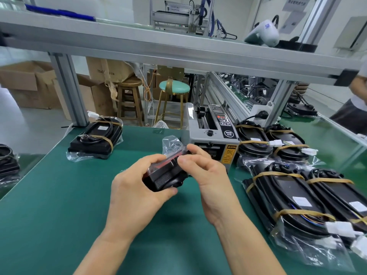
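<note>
Above the green mat [59,195] I hold a small black device [164,178] inside a clear plastic bag [170,144] that has a red strip along its mouth. My left hand [137,193] grips the device from below and from the left, thumb under it. My right hand [206,175] pinches the bag's mouth at the upper right between thumb and forefinger. The loose end of the bag sticks up behind my fingers.
A grey tape dispenser machine [212,135] stands just behind my hands. Several bagged black units with rubber bands [297,193] lie at the right, and one more [95,137] at the back left. An aluminium frame post [69,90] rises at the left. A person [357,104] stands far right.
</note>
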A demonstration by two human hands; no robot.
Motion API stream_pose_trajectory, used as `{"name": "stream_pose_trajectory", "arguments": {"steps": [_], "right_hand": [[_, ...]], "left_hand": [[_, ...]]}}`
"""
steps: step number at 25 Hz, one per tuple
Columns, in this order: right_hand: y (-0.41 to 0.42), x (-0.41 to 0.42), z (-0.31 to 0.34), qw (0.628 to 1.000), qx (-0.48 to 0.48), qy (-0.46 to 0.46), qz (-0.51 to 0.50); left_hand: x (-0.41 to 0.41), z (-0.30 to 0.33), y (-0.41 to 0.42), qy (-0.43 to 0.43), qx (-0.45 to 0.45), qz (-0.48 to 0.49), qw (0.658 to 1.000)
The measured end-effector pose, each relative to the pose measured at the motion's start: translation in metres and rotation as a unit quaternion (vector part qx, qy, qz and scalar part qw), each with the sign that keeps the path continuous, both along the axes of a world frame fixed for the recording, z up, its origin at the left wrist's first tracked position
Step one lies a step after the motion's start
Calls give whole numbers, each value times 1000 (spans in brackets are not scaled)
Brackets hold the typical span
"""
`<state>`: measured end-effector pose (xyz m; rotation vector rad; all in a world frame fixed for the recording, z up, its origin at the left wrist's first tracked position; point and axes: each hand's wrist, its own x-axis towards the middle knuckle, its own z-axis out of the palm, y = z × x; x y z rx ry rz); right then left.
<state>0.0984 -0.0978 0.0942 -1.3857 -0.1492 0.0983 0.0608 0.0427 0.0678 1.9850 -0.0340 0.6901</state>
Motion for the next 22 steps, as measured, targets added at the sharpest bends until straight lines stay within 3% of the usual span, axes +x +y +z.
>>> {"name": "stream_pose_trajectory", "arguments": {"steps": [22], "right_hand": [[11, 3, -16, 994, -48, -45, -90]], "left_hand": [[-4, 2, -7, 10, -18, 3, 1000]]}}
